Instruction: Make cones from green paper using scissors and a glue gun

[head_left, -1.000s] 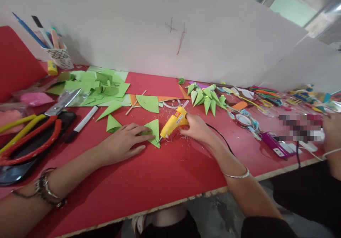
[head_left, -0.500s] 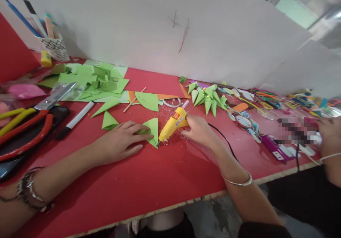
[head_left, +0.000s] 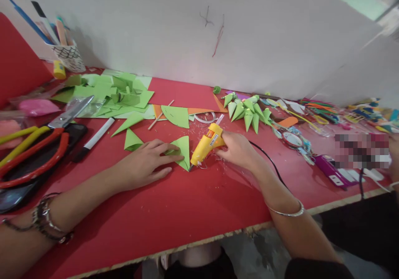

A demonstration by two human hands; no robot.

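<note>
My left hand [head_left: 148, 164] lies with fingers stretched over a green paper piece [head_left: 183, 148] on the red table, pressing it down and covering its left part. My right hand [head_left: 238, 148] is wrapped around a yellow hot glue gun [head_left: 205, 144]. The gun tilts down to the left, its nozzle at the paper's lower corner. A rolled green paper cone [head_left: 132, 141] sits just beyond my left hand, with another green cone [head_left: 129, 123] behind it. A quarter-circle of green paper [head_left: 177, 116] lies farther back beside a thin wooden stick [head_left: 160, 114].
Large scissors [head_left: 62, 125] rest on a dark phone at left, beside a marker [head_left: 95, 139]. Green paper scraps [head_left: 115, 92] and a pen cup [head_left: 68, 57] stand behind. Several joined green cones [head_left: 247, 110] lie at back right. A black cord [head_left: 268, 160] runs from the gun. Another person's arm shows far right.
The camera view has shifted slightly. My left hand stays on the green paper, and the glue gun's nozzle stays at the paper's lower corner.
</note>
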